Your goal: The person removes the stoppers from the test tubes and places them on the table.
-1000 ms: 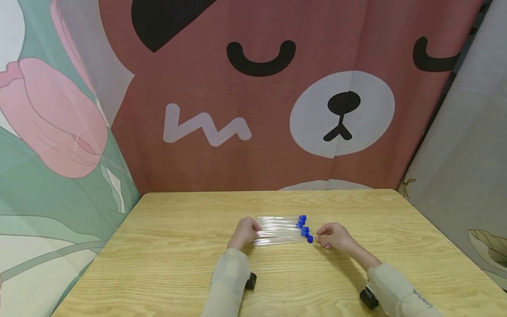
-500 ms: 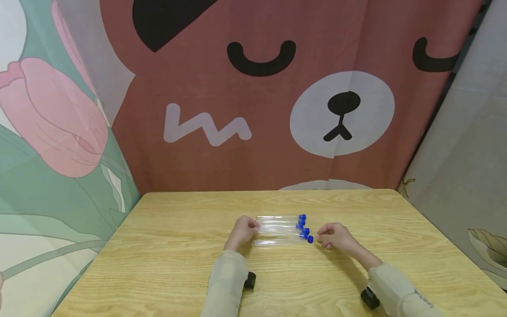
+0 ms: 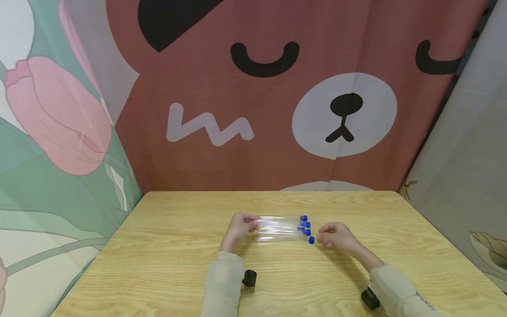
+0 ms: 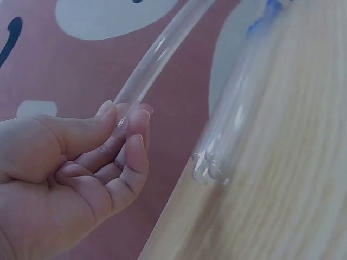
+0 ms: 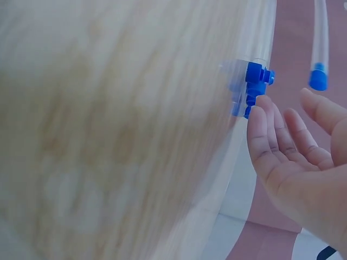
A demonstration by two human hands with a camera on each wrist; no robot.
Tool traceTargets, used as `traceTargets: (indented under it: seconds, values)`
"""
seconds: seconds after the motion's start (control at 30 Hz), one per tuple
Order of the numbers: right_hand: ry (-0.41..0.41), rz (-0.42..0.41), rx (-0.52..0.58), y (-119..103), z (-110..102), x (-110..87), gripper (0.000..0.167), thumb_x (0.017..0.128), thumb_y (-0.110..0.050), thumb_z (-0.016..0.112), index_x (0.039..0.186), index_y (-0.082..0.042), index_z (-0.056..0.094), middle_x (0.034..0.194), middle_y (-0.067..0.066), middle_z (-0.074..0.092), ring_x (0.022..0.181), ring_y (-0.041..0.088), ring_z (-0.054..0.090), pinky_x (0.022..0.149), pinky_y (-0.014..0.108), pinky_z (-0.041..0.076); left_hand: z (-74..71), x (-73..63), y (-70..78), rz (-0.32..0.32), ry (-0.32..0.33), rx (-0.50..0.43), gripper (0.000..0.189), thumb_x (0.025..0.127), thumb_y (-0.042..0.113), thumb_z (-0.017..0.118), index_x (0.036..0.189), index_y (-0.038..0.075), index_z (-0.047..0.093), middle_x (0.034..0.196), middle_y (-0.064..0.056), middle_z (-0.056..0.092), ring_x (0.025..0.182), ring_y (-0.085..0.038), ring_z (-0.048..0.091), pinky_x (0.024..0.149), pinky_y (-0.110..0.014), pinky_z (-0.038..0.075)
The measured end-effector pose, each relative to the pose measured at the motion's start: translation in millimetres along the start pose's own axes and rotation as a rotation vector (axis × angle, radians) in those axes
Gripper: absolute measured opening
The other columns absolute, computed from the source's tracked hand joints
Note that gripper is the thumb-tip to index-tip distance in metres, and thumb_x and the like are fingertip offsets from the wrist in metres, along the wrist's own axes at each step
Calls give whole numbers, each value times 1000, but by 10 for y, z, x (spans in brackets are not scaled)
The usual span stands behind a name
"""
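My left hand (image 3: 240,225) pinches the rounded end of a clear test tube (image 4: 162,54) between thumb and fingertips. This tube is raised off the table, its blue cap (image 5: 319,79) pointing right. Below it, several more clear test tubes (image 4: 230,119) with blue caps (image 5: 254,73) lie side by side on the tabletop, overlapping in the head view. My right hand (image 3: 336,235) hovers just right of the caps, fingers loosely bent and holding nothing. In the right wrist view its fingertips (image 5: 260,103) come close to the caps of the lying tubes; whether they touch is unclear.
The wooden table (image 3: 166,255) spans the front. A printed curtain (image 3: 269,167) with a bear drawing hangs along its far edge, and more patterned cloth (image 3: 455,185) hangs at the right. Black wrist devices (image 3: 249,278) sit by both forearms.
The left hand has moved slightly left and farther from me. The gap between the nearest tube and the others looks narrower than half a second ago. The right hand has barely moved.
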State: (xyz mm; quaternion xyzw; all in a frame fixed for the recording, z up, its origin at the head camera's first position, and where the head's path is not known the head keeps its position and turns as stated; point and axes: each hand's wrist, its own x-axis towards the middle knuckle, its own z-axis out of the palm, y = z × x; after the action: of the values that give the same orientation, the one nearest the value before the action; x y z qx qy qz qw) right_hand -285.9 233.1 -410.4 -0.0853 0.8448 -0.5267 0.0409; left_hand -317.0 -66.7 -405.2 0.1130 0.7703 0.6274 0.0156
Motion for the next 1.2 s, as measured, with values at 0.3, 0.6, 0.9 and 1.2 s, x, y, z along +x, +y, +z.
traceTargets:
  seconds: [0.3, 0.6, 0.9, 1.2]
  values:
    - [-15, -58, 110, -59, -48, 14, 27, 88, -3, 52, 98, 22, 50, 82, 19, 61, 69, 22, 59, 63, 34, 51, -32, -16, 36, 0, -6, -111, 18, 84, -7, 54, 99, -18, 58, 93, -30, 60, 67, -15, 62, 66, -29, 52]
    - [44, -69, 252, -124, -48, 23, 40, 94, -17, 47, 108, 20, 46, 93, 21, 60, 77, 19, 61, 72, 34, 50, -61, -76, 117, 16, -19, -129, 20, 86, -3, 54, 100, -17, 58, 93, -27, 61, 71, -19, 63, 68, -32, 51]
    - [33, -103, 415, -190, 58, 59, 48, 93, -19, 50, 118, 20, 39, 87, 10, 62, 81, 19, 62, 77, 33, 49, -39, -91, 131, 12, -36, -150, 19, 86, -3, 54, 100, -16, 59, 91, -26, 63, 70, -19, 64, 64, -26, 51]
    - [-33, -129, 625, -253, 105, 73, 19, 93, -13, 48, 104, 0, 57, 87, 10, 62, 79, 18, 61, 77, 32, 49, -12, -140, 222, -6, -42, -157, 22, 88, -1, 53, 103, -16, 57, 88, -22, 64, 74, -24, 64, 68, -33, 51]
